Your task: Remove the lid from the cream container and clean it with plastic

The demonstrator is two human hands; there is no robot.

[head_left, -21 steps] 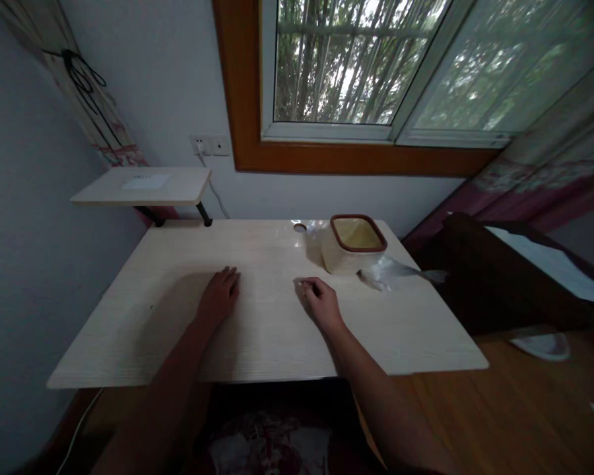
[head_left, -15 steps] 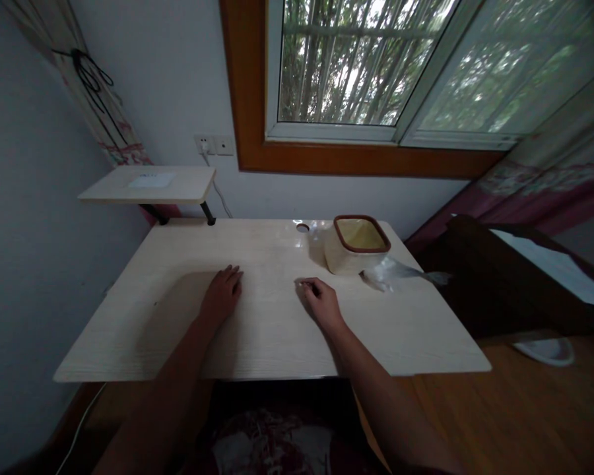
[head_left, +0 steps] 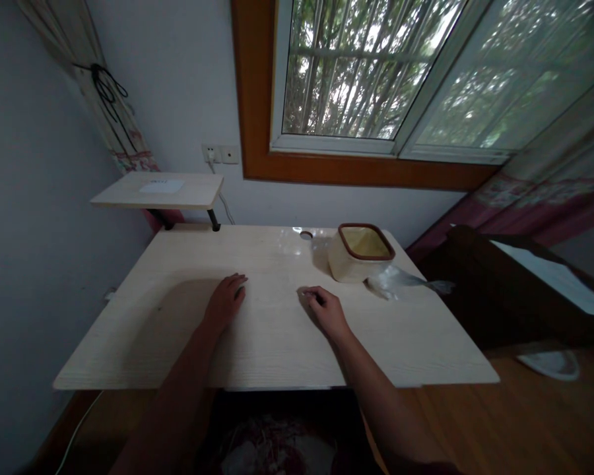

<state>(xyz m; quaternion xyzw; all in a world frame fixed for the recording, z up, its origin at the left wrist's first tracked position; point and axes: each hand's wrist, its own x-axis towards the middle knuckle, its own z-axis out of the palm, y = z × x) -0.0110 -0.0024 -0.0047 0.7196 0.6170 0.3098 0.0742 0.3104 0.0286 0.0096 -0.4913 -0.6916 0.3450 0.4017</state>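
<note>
On the left half of the pale wooden desk [head_left: 272, 343], my left hand [head_left: 226, 300] rests palm down with its fingers stretched forward, holding nothing that I can see. My right hand [head_left: 328, 310] lies on the desk to the right of the middle, its fingers curled and pinched together. Whatever may be between those fingertips is too small to make out. Beyond the right hand stands a cream square bin [head_left: 351, 269] with a brown rim, its mouth facing up. A crumpled clear plastic bag [head_left: 393, 280] lies in front of the bin, reaching over the desk's right side.
A raised small shelf [head_left: 198, 190] on black legs carries a white paper label [head_left: 162, 187] at the back left. Near the back edge is a round cable hole [head_left: 305, 235]. A wall socket [head_left: 220, 154] and a wood-framed window [head_left: 327, 168] are behind; dark furniture [head_left: 468, 284] stands right.
The whole view has shifted slightly, with the desk sitting a little lower in the picture. Both hands keep about the same place and pose on the desk.
</note>
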